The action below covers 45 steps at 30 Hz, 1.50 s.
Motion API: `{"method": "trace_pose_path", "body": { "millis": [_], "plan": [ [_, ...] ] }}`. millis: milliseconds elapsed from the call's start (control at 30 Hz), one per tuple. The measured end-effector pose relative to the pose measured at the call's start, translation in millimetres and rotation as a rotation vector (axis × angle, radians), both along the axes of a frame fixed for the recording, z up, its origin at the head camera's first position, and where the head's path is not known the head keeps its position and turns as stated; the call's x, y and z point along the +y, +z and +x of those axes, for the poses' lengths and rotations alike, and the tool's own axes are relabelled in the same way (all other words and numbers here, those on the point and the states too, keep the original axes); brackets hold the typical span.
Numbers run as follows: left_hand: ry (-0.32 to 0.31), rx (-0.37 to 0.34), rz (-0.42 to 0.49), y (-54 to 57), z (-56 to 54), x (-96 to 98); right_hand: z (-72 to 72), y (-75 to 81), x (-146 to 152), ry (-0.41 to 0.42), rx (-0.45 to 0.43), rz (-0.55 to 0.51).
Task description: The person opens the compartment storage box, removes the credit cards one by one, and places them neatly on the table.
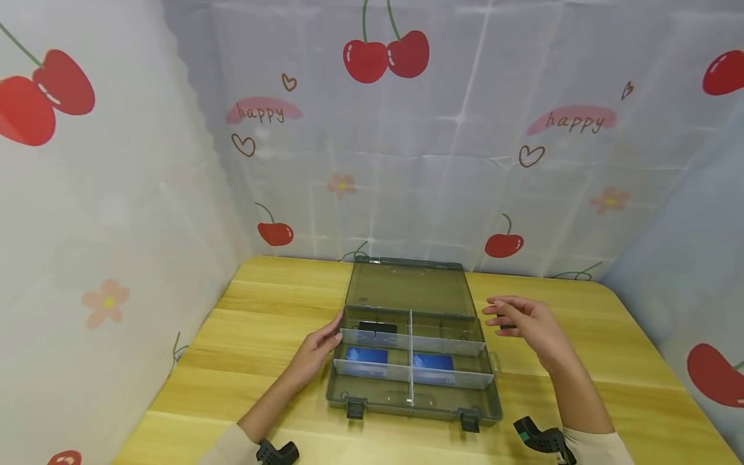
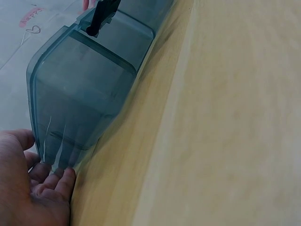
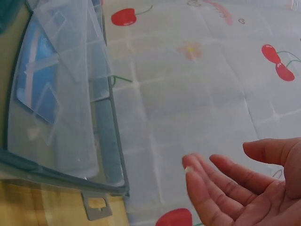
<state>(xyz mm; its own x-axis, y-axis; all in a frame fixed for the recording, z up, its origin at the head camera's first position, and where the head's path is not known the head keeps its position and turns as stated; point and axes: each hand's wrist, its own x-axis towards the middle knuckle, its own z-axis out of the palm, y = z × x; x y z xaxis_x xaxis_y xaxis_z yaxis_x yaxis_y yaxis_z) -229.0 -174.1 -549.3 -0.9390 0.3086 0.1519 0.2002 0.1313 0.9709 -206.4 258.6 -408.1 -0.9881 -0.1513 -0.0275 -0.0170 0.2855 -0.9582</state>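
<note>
Looks like smooth, glossy see-through plastic on the box [image 1: 427, 412], cloudier plastic on the dividers [image 1: 372, 371], dark plastic on the latches [image 1: 356, 409]. Shows gloss on the blue cards [image 1: 367, 355], smooth grained wood on the table [image 1: 279, 278], creased thin sheeting on the backdrop [image 1: 418, 194].

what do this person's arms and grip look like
The left sleeve and right sleeve are cream. A curved black left mount and right mount sit beside them, the right with a green patch. The left grip and right grip wear no gloves.
</note>
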Motion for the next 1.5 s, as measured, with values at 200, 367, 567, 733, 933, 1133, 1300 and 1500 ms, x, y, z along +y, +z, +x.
{"method": "trace_pose_path", "body": {
  "millis": [200,367,567,733,933,1133,1300,1500],
  "plan": [
    [0.008,-0.006,-0.014,1.7,-1.0,0.3,3.3,-5.3,-4,0.068,-0.056,-0.01],
    [0.02,0.005,-0.019,4.6,-2.1,0.2,5.0,-8.2,-8,0.089,-0.084,0.036],
    [0.012,0.003,-0.022,4.2,-2.6,-0.6,4.9,-7.4,-11,0.144,-0.118,0.063],
    [0.003,-0.005,0.027,1.9,-3.3,-0.6,4.4,-8.7,-15,0.235,-0.174,0.04],
    [-0.009,-0.018,0.044,0.0,-4.2,0.4,3.6,-15.5,-18,0.322,-0.26,0.017],
    [-0.008,-0.003,0.029,-1.7,-3.6,0.2,1.5,-24.0,-24,0.356,-0.312,0.023],
    [-0.014,-0.002,0.035,-3.0,-3.2,0.0,0.2,-30.1,-28,0.346,-0.355,0.049],
    [-0.007,-0.016,0.035,-2.4,-2.4,-0.3,-2.1,-35.2,-33,0.341,-0.398,0.013]
  ]
}}
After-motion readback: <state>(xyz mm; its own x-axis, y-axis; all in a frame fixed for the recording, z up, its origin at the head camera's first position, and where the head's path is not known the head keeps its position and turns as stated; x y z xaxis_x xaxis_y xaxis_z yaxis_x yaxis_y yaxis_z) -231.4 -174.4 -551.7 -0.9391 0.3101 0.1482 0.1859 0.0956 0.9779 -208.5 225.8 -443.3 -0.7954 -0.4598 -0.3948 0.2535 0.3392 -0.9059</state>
